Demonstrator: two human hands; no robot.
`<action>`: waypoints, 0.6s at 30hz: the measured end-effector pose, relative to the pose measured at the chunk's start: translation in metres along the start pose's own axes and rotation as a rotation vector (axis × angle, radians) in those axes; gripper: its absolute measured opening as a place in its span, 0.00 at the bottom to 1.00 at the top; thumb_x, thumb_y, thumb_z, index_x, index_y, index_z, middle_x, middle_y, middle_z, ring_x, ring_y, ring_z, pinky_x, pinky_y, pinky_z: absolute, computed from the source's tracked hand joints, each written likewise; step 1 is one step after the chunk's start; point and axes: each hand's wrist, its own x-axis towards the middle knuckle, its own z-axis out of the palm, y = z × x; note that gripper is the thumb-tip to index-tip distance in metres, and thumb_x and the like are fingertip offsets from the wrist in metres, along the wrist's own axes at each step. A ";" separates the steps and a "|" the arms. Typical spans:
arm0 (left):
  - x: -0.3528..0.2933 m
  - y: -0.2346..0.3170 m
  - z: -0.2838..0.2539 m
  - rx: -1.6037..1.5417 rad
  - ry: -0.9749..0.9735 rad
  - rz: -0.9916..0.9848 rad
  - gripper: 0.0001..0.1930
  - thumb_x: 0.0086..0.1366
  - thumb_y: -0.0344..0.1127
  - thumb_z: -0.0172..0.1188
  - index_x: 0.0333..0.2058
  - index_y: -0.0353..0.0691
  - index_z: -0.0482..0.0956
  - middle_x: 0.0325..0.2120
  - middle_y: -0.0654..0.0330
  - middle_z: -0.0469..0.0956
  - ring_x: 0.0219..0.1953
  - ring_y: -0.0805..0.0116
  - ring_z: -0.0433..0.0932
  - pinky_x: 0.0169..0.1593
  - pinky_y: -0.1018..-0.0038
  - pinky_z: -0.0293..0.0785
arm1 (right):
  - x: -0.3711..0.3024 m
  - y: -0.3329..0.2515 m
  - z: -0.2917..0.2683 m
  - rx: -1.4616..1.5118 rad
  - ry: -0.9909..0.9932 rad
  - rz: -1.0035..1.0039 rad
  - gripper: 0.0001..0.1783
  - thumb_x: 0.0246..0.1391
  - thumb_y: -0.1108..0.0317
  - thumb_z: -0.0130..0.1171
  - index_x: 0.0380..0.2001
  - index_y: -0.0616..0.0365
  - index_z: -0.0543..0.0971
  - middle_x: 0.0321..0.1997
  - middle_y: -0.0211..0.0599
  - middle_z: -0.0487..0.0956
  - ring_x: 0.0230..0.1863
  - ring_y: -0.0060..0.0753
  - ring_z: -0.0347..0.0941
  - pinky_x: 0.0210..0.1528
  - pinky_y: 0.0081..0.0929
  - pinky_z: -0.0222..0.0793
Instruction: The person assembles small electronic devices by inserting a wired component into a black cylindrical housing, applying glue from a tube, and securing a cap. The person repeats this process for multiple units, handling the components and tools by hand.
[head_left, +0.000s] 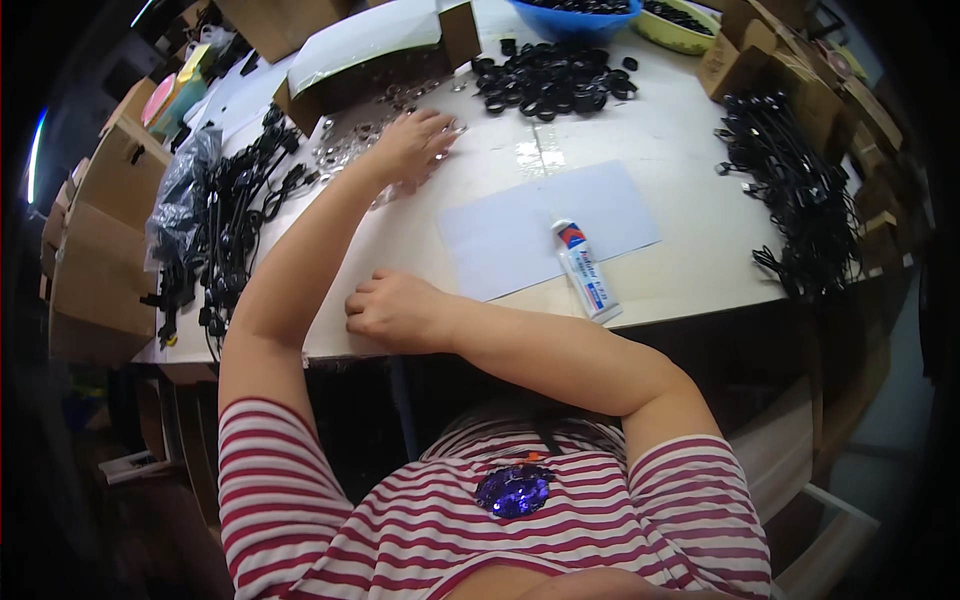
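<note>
While the left hand (412,143) reaches far across the pale table (690,270), its fingers spread loosely over a scatter of small clear plastic pieces (350,140) beside an open cardboard box (370,50), the right hand (392,310) rests near the table's front edge, fingers curled together, holding nothing. A glue tube (585,270) lies on a white sheet (545,228), a pile of black rings (550,80) beyond.

One glue tube (587,270) – one paper sheet (520,230) – two bowls (575,18)
</note>
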 end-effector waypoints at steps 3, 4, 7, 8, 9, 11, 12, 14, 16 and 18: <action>-0.011 0.009 -0.004 -0.002 0.148 -0.045 0.21 0.62 0.48 0.48 0.51 0.46 0.70 0.53 0.55 0.65 0.54 0.53 0.62 0.54 0.63 0.62 | 0.000 -0.009 -0.001 0.157 0.103 0.013 0.04 0.40 0.69 0.52 0.23 0.51 0.75 0.27 0.29 0.73 0.33 0.31 0.71 0.37 0.28 0.64; -0.010 0.011 -0.006 -0.049 0.226 -0.111 0.20 0.62 0.47 0.49 0.50 0.46 0.70 0.53 0.54 0.65 0.54 0.53 0.62 0.54 0.63 0.62 | -0.001 -0.018 -0.007 0.205 0.084 0.033 0.05 0.40 0.69 0.53 0.25 0.51 0.76 0.27 0.29 0.73 0.33 0.32 0.72 0.38 0.29 0.64; 0.008 0.022 -0.023 -0.189 0.341 -0.097 0.19 0.61 0.45 0.51 0.49 0.43 0.71 0.51 0.52 0.66 0.54 0.52 0.62 0.55 0.64 0.60 | -0.006 -0.040 -0.060 0.280 0.158 0.024 0.08 0.42 0.69 0.56 0.30 0.51 0.76 0.30 0.33 0.74 0.32 0.35 0.72 0.34 0.32 0.67; 0.016 0.020 -0.024 -0.213 0.362 -0.048 0.20 0.61 0.46 0.51 0.48 0.41 0.72 0.49 0.51 0.68 0.53 0.52 0.63 0.56 0.65 0.60 | -0.006 -0.039 -0.088 0.268 0.158 0.037 0.08 0.43 0.68 0.56 0.30 0.51 0.76 0.31 0.33 0.74 0.32 0.35 0.72 0.33 0.32 0.68; 0.025 0.019 -0.023 -0.221 0.369 -0.040 0.20 0.62 0.45 0.51 0.48 0.40 0.71 0.49 0.50 0.68 0.53 0.52 0.64 0.55 0.65 0.60 | -0.011 -0.030 -0.105 0.260 0.155 0.044 0.08 0.44 0.68 0.56 0.31 0.51 0.76 0.31 0.34 0.75 0.31 0.35 0.72 0.32 0.33 0.68; 0.049 0.022 -0.026 -0.227 0.391 -0.025 0.20 0.62 0.44 0.50 0.48 0.38 0.71 0.49 0.49 0.68 0.51 0.52 0.66 0.55 0.65 0.60 | -0.032 0.027 -0.132 -0.032 0.252 0.143 0.09 0.45 0.69 0.56 0.33 0.53 0.76 0.34 0.36 0.75 0.32 0.38 0.72 0.31 0.31 0.70; 0.064 0.026 -0.030 -0.290 0.383 -0.031 0.20 0.63 0.45 0.49 0.48 0.37 0.71 0.49 0.47 0.68 0.52 0.51 0.65 0.54 0.65 0.61 | -0.045 0.062 -0.152 -0.094 0.307 0.223 0.11 0.45 0.69 0.57 0.35 0.57 0.76 0.36 0.38 0.76 0.36 0.40 0.72 0.37 0.30 0.70; 0.097 0.023 -0.021 -0.327 0.399 -0.072 0.22 0.63 0.47 0.48 0.49 0.37 0.70 0.50 0.46 0.67 0.53 0.49 0.64 0.55 0.64 0.60 | -0.078 0.135 -0.178 -0.044 0.417 0.602 0.15 0.48 0.67 0.57 0.41 0.60 0.75 0.41 0.39 0.76 0.43 0.38 0.71 0.46 0.28 0.66; 0.132 0.024 -0.011 -0.312 0.417 -0.111 0.23 0.63 0.50 0.47 0.49 0.38 0.70 0.49 0.43 0.67 0.53 0.47 0.64 0.55 0.63 0.60 | -0.127 0.203 -0.200 -0.360 0.423 0.830 0.20 0.50 0.57 0.54 0.44 0.57 0.74 0.44 0.45 0.74 0.47 0.44 0.68 0.50 0.33 0.63; 0.162 0.021 0.007 -0.236 0.437 -0.175 0.25 0.62 0.54 0.45 0.49 0.41 0.70 0.47 0.40 0.67 0.52 0.44 0.65 0.54 0.61 0.62 | -0.161 0.255 -0.207 -0.519 0.387 1.062 0.25 0.49 0.50 0.52 0.46 0.54 0.73 0.48 0.47 0.71 0.50 0.47 0.65 0.53 0.37 0.60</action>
